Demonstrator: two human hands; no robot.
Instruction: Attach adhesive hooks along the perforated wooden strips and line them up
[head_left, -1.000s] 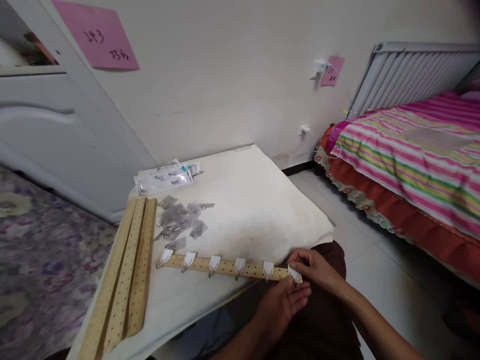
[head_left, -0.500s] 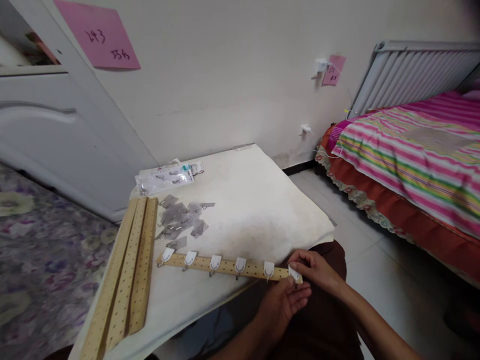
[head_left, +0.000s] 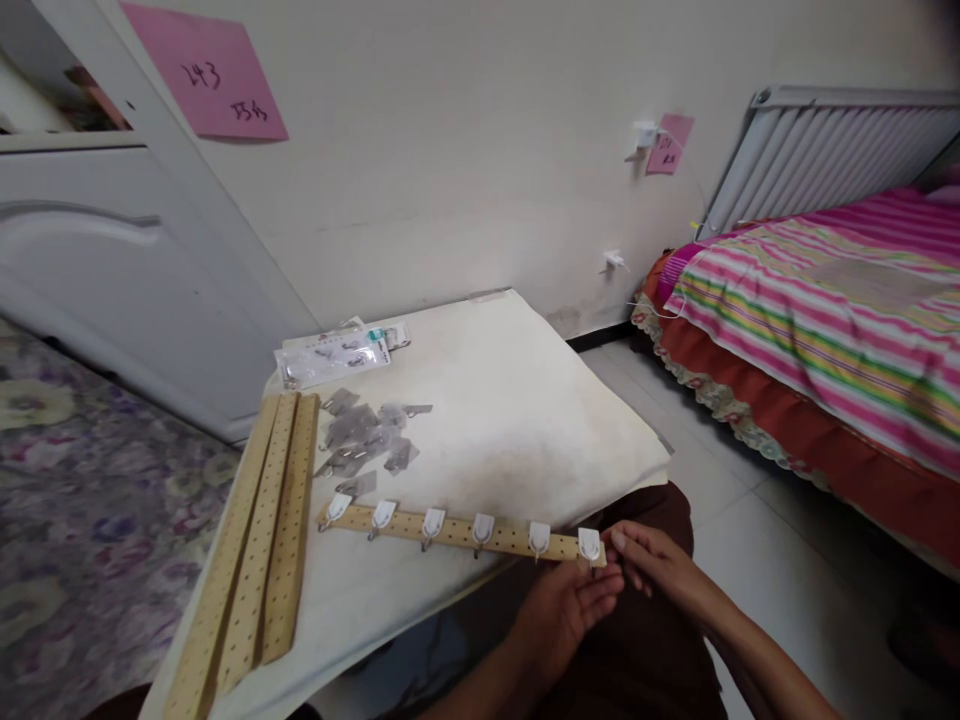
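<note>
A perforated wooden strip [head_left: 510, 537] lies along the near edge of the table, its right end jutting past it. White hooks are fixed in a row along it, the last one, a white hook [head_left: 589, 545], at the right end. My left hand [head_left: 559, 605] grips that end from below, thumb near the last hook and fingers under the wood. Just right of the strip's end is my right hand [head_left: 645, 560], fingers loosely bent and apart, holding nothing I can see. Its fingertips are close to the end; whether they touch, I cannot tell.
Several perforated wooden strips [head_left: 259, 540] lie side by side at the table's left. A heap of clear-backed hooks [head_left: 364, 435] sits beside them, with hook packaging [head_left: 334, 357] behind. The table [head_left: 480, 400] stands against the wall; a bed [head_left: 810, 290] is at right.
My right hand has let go of the last hook and drawn back to the right, leaving that hook uncovered. My left hand has stayed at the strip's end.
</note>
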